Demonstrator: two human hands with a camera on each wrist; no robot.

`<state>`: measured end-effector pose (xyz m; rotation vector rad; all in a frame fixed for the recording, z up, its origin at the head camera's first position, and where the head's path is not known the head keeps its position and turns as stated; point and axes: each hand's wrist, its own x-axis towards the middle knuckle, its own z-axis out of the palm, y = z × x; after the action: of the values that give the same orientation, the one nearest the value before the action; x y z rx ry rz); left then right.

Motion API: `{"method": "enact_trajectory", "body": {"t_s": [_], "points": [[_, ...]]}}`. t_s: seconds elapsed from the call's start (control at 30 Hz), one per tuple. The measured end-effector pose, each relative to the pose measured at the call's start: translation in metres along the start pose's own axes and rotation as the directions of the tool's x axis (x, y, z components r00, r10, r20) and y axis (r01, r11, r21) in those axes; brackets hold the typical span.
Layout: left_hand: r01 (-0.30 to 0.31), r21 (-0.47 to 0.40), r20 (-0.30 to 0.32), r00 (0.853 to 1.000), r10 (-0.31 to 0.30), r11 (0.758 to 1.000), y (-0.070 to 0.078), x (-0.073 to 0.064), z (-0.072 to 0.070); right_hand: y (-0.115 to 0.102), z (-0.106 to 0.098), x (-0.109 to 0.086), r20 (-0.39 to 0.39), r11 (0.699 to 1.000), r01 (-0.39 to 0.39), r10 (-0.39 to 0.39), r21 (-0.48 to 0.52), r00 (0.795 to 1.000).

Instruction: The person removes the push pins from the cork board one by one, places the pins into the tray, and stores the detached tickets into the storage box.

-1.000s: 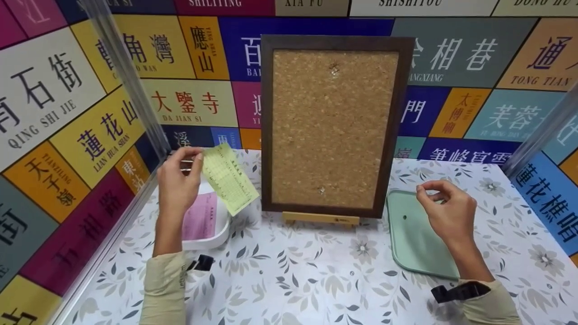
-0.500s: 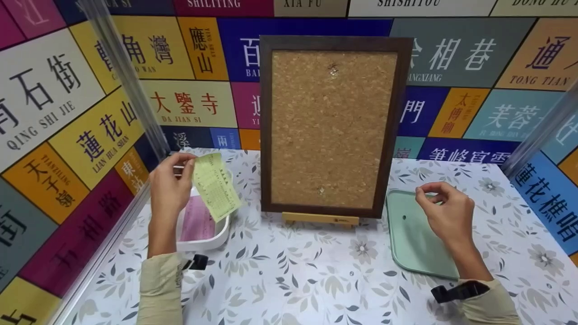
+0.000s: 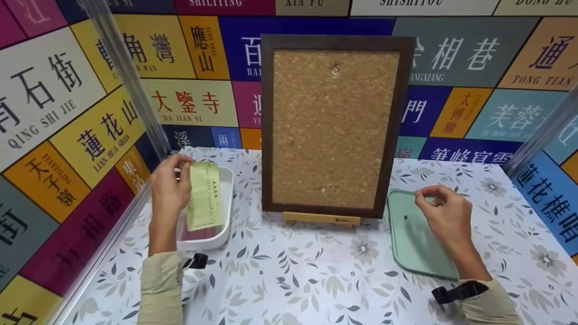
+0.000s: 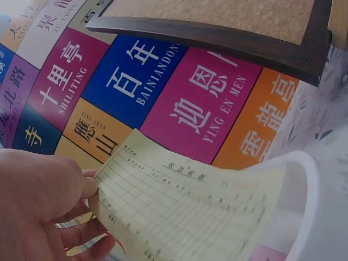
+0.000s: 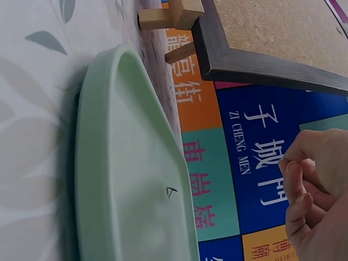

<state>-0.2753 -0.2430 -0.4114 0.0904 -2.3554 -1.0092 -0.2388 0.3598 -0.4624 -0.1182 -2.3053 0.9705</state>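
Note:
My left hand (image 3: 170, 185) pinches a yellow receipt slip (image 3: 203, 196) by its upper left edge, and the slip hangs over a white plastic container (image 3: 229, 225). Printed lines and a table show on the slip (image 4: 185, 201) in the left wrist view. Inside the container lies a pink slip (image 3: 198, 234), partly covered by the yellow one. Above a green tray (image 3: 413, 246), my right hand (image 3: 447, 214) has thumb and forefinger pressed together on a tiny dark pin (image 5: 284, 159), mostly hidden by the fingertips. One small dark pointed piece (image 5: 171, 192) lies in the tray.
A corkboard (image 3: 334, 131) in a dark wooden frame stands upright between the hands on a small wooden stand (image 3: 320, 219). Two shiny pin-like spots show on the cork. Colourful sign-covered walls (image 3: 189, 104) enclose the back and sides of the patterned tabletop (image 3: 307, 271).
My left hand has moved left and slightly down, and the yellow receipt has swung from slanted to nearly upright over the container. The right hand has barely moved.

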Motion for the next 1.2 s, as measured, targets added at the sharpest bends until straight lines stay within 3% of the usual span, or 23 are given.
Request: {"method": "enact_trajectory", "body": {"t_s": [0.3,0.73,0.93,1.2], "points": [[-0.015,0.031,0.052,0.999,0.014,0.999,-0.01,-0.003,0.006,0.003,0.002,-0.003,0.024,1.0,-0.012,0.011,0.019,1.0],[0.045,0.093,0.162,0.985,-0.06,0.995,-0.02,-0.007,0.011,0.01,0.004,-0.003,0.063,1.0,-0.014,0.014,-0.006,0.998],[0.079,0.116,0.232,0.967,-0.104,0.99,-0.026,-0.007,0.014,0.012,0.003,-0.002,0.096,0.999,-0.019,0.023,-0.042,0.995],[0.101,0.154,0.336,0.93,-0.148,0.983,-0.029,-0.008,0.017,0.019,0.002,-0.001,0.202,0.994,-0.005,0.026,-0.105,0.979]]}}
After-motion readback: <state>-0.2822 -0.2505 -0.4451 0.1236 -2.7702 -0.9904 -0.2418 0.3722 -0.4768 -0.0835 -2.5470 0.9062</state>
